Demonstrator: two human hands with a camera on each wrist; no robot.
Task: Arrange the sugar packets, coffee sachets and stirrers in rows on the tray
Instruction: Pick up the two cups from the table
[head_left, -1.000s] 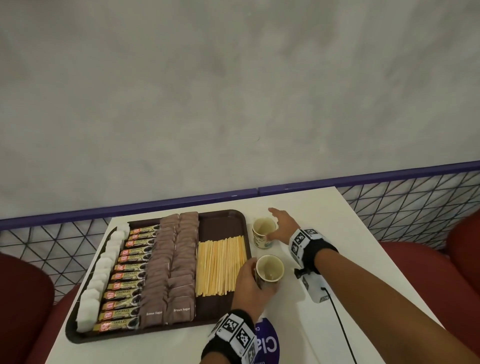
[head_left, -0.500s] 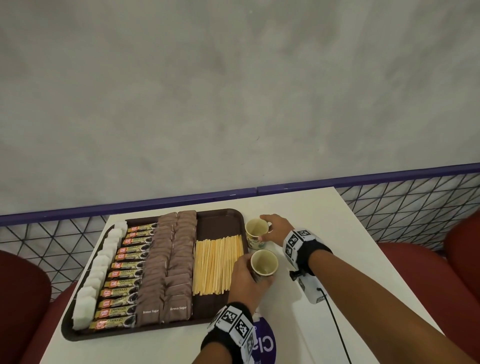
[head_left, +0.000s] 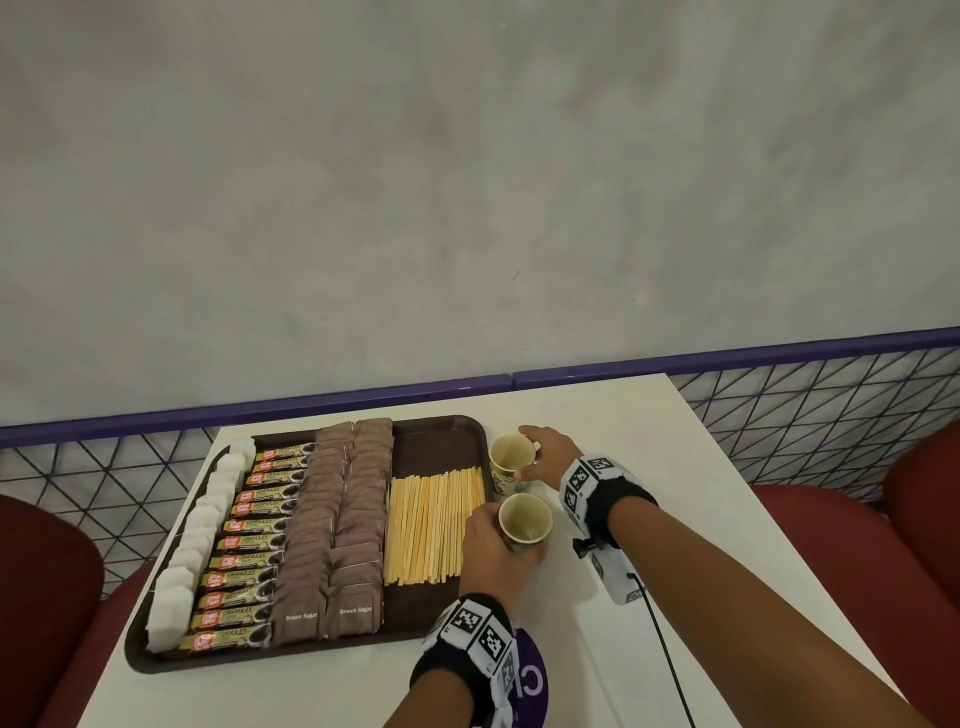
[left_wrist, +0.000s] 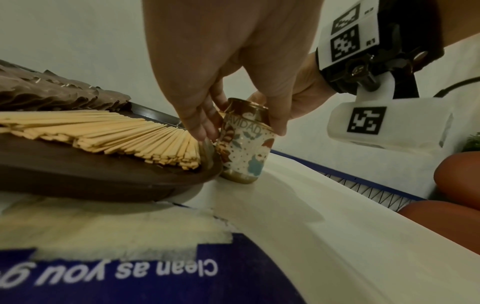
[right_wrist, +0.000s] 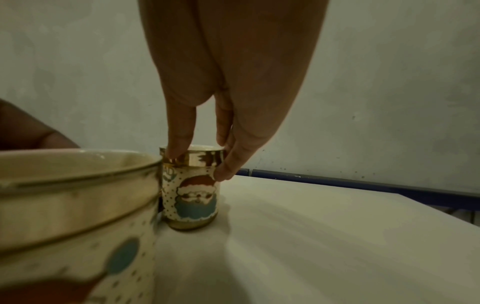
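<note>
A brown tray holds rows of white sugar packets, coffee sachets, brown sugar packets and wooden stirrers. Two empty Christmas-print cups stand on the table against its right edge. My left hand grips the near cup from the side, its fingers down by the stirrers. My right hand pinches the far cup at its gold rim, seen in the right wrist view.
The white table has bare surface right of the cups. A purple round sticker lies under my left wrist. Red seats flank the table, and a purple-railed mesh fence runs behind it.
My right hand has closed its fingers on the far cup's rim and brought it nearer the tray. My left hand has kept hold of the near cup, shifted slightly left.
</note>
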